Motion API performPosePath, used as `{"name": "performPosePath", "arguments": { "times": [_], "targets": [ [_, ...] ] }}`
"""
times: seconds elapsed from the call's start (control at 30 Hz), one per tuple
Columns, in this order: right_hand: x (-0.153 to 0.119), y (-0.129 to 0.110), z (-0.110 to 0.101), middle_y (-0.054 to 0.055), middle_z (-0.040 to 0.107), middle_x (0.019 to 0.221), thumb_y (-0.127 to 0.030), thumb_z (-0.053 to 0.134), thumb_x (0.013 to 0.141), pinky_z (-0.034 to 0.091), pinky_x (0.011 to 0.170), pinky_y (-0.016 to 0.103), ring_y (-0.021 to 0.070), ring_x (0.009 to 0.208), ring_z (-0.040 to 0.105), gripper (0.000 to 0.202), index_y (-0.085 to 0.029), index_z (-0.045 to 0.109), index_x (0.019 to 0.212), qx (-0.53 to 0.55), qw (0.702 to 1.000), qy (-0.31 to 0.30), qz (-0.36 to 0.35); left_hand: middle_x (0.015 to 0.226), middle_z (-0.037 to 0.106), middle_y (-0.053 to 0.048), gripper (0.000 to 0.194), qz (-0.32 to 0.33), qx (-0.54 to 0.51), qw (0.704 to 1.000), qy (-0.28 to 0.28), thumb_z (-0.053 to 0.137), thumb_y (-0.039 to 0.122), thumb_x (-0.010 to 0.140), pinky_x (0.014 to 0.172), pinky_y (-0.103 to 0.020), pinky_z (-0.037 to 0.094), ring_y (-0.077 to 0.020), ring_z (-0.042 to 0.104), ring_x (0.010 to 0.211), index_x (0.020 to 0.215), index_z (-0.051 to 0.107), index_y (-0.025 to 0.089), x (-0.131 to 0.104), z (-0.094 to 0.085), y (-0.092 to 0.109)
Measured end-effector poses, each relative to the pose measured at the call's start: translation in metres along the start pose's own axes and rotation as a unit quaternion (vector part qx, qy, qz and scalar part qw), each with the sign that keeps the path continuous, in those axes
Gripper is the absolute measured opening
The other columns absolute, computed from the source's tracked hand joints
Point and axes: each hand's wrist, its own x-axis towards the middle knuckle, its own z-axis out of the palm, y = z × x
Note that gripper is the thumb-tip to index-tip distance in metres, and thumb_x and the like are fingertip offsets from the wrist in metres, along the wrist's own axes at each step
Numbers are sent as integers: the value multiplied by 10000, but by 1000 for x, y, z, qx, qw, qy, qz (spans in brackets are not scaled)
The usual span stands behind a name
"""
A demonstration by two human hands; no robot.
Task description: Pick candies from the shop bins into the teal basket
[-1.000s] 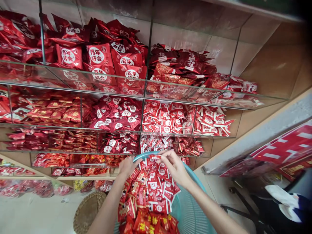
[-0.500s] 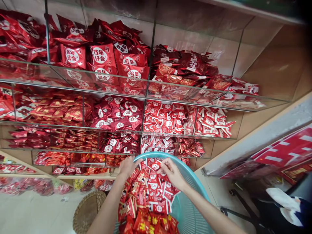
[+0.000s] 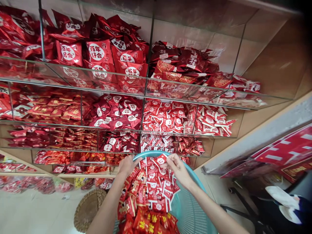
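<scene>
My left hand (image 3: 128, 166) is closed over the far left rim of a turquoise plastic basket (image 3: 195, 191). Small red-and-white candy packets (image 3: 156, 185) fill the basket's far and middle part. Nearer to me in it lie red packets with yellow lettering (image 3: 142, 222). Between the thumb and fingers of my right hand (image 3: 179, 170) is one small red candy packet (image 3: 161, 159), raised just above the others near the far rim. The fingertips cover part of that packet's right edge.
Glass-fronted shelves (image 3: 112, 89) full of red packets rise beyond the basket. A woven round stool or basket (image 3: 89, 208) stands on the floor at left. On the right are a chair base with castors (image 3: 240, 203) and red boards (image 3: 287, 146) against the wall.
My right hand has moved slightly right and up, lifting the small packet off the pile and tilting it. The left hand stays on the rim. The view has shifted a little.
</scene>
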Motion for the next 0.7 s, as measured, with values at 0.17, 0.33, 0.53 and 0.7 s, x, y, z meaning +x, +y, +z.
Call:
{"name": "performPosePath", "arguments": {
  "times": [0.17,0.33,0.53,0.7],
  "targets": [
    [-21,-7,-23,87,635,1172,-455,495,958,481,977,389,223,1107,619,221,-243,539,912,-217,969,-34,-112,983,758,-147,572,8,-3,1000,-2,350,645,927,786,-310,489,-275,713,963,1020,680,187,1,1,-1],
    [-51,-10,-31,88,581,1307,-314,402,993,496,969,323,181,1050,644,171,-259,563,980,-388,901,-142,-131,982,757,-147,569,6,-9,1000,-4,356,634,930,783,-312,493,-272,714,952,1037,684,182,0,0,1],
    [-65,-7,-29,84,596,1289,-270,363,999,540,898,301,182,1033,667,190,-261,544,942,-439,875,-147,-145,974,758,-147,567,4,-11,1000,-9,361,634,928,779,-313,496,-272,715,948,1049,683,184,0,0,1],
    [-61,-1,-27,90,602,1271,-259,368,995,552,878,284,165,980,687,172,-251,537,959,-432,875,-145,-164,984,757,-145,565,3,-10,1000,-5,357,635,929,799,-318,497,-273,711,971,1059,680,190,0,1,0]
  ]
}}
